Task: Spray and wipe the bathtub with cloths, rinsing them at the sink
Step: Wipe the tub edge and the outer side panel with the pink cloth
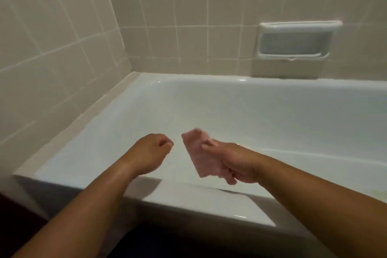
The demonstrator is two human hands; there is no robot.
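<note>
Seemingly mid-task: the right hand (234, 162) grips a pink cloth (198, 153) above the bathtub (230, 107), the left hand (151, 150) curls empty, so wiping and sink rinsing likely remain.

Forearms extended, left grip (154, 148) fisted, right grip (234, 163) clutching cloth (198, 154)
</note>
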